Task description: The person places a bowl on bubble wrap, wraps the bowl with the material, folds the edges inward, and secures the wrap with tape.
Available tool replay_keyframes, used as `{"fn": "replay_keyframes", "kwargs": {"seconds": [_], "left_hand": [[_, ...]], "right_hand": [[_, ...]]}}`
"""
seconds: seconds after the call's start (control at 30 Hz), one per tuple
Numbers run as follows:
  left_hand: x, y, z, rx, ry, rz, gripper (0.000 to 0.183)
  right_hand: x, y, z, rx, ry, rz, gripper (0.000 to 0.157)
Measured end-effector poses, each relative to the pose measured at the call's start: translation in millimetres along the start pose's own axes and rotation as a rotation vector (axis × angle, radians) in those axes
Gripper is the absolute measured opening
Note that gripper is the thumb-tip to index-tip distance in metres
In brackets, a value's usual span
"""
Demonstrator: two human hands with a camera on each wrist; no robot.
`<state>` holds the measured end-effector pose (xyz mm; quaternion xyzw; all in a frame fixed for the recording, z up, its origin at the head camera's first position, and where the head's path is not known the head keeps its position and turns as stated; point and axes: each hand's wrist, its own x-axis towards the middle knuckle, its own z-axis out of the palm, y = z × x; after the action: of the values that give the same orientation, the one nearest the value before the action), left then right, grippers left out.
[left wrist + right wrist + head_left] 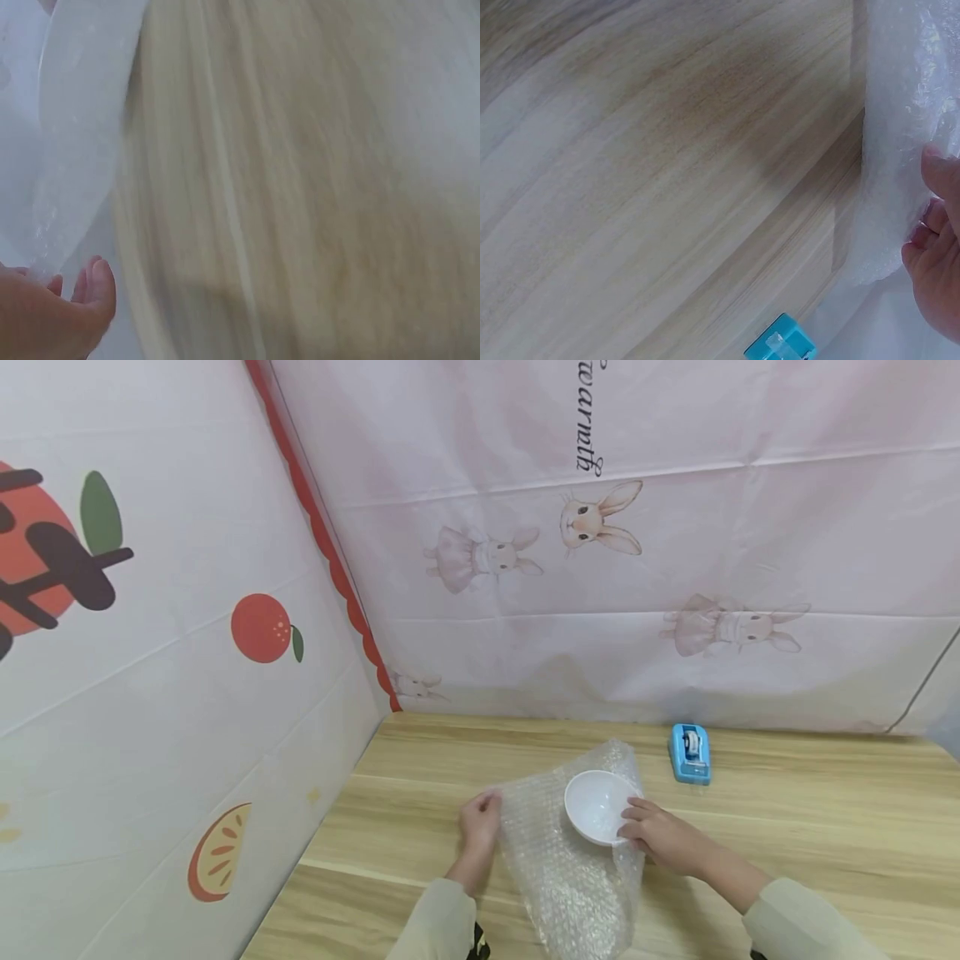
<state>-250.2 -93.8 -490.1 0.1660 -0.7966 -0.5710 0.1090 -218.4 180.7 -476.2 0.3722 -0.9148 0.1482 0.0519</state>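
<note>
A white bowl [596, 806] sits on a sheet of clear bubble wrap [555, 868], its opening facing up. At the sheet's left corner, my left hand [480, 820] pinches the plastic; in the left wrist view that hand [56, 319] shows low at the left with the film at its fingertips. My right hand [663, 835] grips the sheet's right edge and folds it up against the bowl, its fingers at the rim. In the right wrist view, thumb and fingers of this hand [937, 247] close on the bubble wrap [900, 142], and the bowl is out of sight.
A blue tape dispenser [690, 754] with a roll of tape stands toward the back of the wooden table [795, 810], right of the bowl. Printed cloth with rabbits [600, 635] hangs behind the table, and a fruit-patterned sheet [172, 718] borders its left side.
</note>
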Motion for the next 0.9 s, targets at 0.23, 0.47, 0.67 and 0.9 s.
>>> {"fn": "replay_keyframes", "kwargs": {"seconds": [0.23,0.47,0.67,0.9], "left_hand": [[-5.9,9.6,5.9,-0.085,-0.004,0.076,0.025],[-10.3,18.0,11.2,-0.113,0.01,0.077,0.024],[-14.9,29.8,15.5,-0.154,-0.027,0.072,0.023],[-21.9,43.4,21.6,-0.186,-0.039,0.141,0.021]], "right_hand": [[1,-1,0.5,-0.009,0.012,-0.014,0.016],[1,-3,0.7,-0.019,0.013,-0.018,0.015],[1,-4,0.6,-0.02,0.01,-0.011,0.015],[2,-4,-0.5,-0.025,0.014,-0.006,0.015]]}}
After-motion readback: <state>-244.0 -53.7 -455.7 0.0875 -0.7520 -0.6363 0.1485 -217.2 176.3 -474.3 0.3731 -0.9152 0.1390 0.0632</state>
